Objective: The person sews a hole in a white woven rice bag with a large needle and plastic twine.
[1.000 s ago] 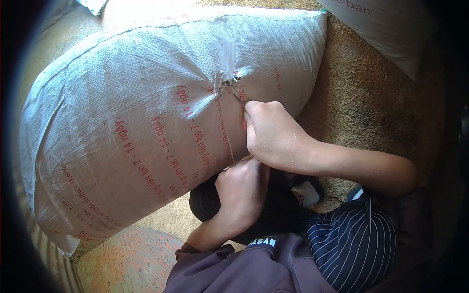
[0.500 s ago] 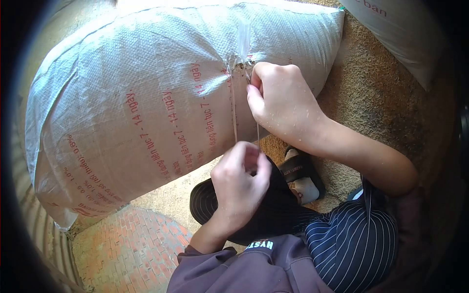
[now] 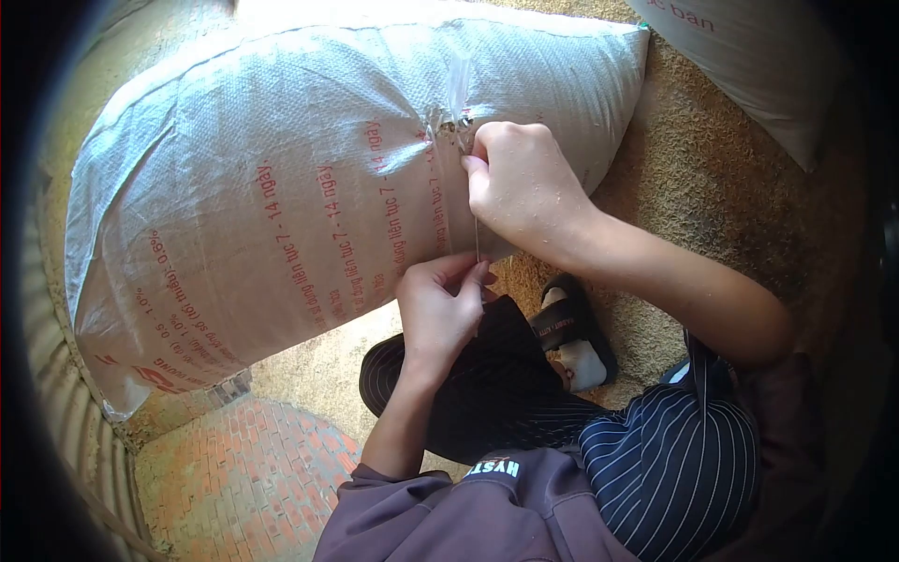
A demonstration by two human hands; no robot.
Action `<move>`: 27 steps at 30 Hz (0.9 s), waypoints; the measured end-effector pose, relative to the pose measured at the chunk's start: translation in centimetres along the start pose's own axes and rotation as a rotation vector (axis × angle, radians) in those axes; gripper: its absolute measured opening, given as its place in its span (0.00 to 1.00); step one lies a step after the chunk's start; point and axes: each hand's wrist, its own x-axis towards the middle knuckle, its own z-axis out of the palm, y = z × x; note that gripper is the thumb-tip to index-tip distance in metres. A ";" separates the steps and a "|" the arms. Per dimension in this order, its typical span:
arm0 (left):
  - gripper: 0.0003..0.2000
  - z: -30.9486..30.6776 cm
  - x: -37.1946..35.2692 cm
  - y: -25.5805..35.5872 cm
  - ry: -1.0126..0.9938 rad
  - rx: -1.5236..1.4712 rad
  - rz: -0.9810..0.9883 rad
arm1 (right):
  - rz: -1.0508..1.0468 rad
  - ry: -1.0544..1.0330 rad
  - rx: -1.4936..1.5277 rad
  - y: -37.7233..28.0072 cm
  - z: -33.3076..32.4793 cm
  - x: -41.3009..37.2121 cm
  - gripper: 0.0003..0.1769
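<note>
A large white woven sack (image 3: 309,178) with red print lies across the view, its side drawn in around a small gap with a clear plastic strip (image 3: 458,82) above it. My right hand (image 3: 526,183) is closed at that gap, pinching thread against the sack. Below it, my left hand (image 3: 444,304) pinches the thread (image 3: 477,239) between thumb and fingers near the sack's lower edge. The thread runs taut between the two hands. What lies inside my right hand's grip is hidden.
Another white sack (image 3: 749,70) is at the upper right. Loose grainy material (image 3: 693,178) covers the ground. Brick paving (image 3: 248,478) shows at the lower left beside a ridged wall (image 3: 66,375). A sandalled foot (image 3: 582,363) rests below the sack.
My left hand has moved slightly up and left, and its fingers have closed on the thread. My right hand has shifted slightly left. The view of the sack has shifted a little.
</note>
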 end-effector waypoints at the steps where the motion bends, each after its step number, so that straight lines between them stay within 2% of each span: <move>1: 0.09 0.1 0.1 -0.2 -0.003 -0.001 0.002 | -0.089 0.030 -0.201 0.0 -0.2 0.2 0.08; 2: 0.08 0.3 0.2 -0.4 0.051 0.043 0.038 | -0.088 0.031 -0.204 -0.3 -0.6 0.4 0.08; 4: 0.08 0.4 0.4 -0.4 0.106 0.086 0.072 | -0.003 -0.096 -0.156 -1.0 -1.1 0.7 0.08; 6: 0.07 0.4 0.6 -0.3 0.173 0.234 0.148 | -0.008 -0.088 -0.118 -0.7 -0.9 0.8 0.08; 11: 0.06 0.9 0.8 -0.1 0.306 0.254 0.276 | -0.015 -0.104 -0.064 -0.2 -1.1 1.0 0.09; 14: 0.06 1.3 1.0 0.1 0.367 0.269 0.351 | -0.077 -0.046 -0.112 0.5 -1.6 1.7 0.08; 15: 0.05 1.4 1.1 0.1 0.404 0.276 0.405 | -0.130 0.009 -0.010 0.8 -2.0 2.2 0.10; 16: 0.05 1.4 1.0 0.3 0.406 0.275 0.404 | -0.180 0.064 0.092 1.0 -2.4 2.6 0.13; 19: 0.07 1.2 0.5 0.3 0.365 0.314 0.301 | -0.230 0.017 0.098 1.0 -3.9 3.9 0.18; 20: 0.07 1.1 0.6 -0.4 0.289 0.246 0.198 | -0.223 -0.079 0.036 0.8 -4.3 4.2 0.18; 21: 0.08 1.1 0.8 -0.8 0.212 0.176 0.096 | -0.222 -0.076 0.032 1.0 -4.3 4.4 0.18; 24: 0.08 0.9 0.7 -0.2 0.215 0.244 0.084 | -0.373 -0.029 -0.034 1.7 -3.7 4.7 0.22; 25: 0.08 0.9 0.5 -0.3 0.217 0.245 0.069 | -0.370 -0.042 -0.027 1.8 -3.5 4.6 0.22; 27: 0.07 0.9 0.5 -0.3 0.215 0.247 0.065 | -0.221 -0.026 0.019 1.7 -3.2 4.5 0.20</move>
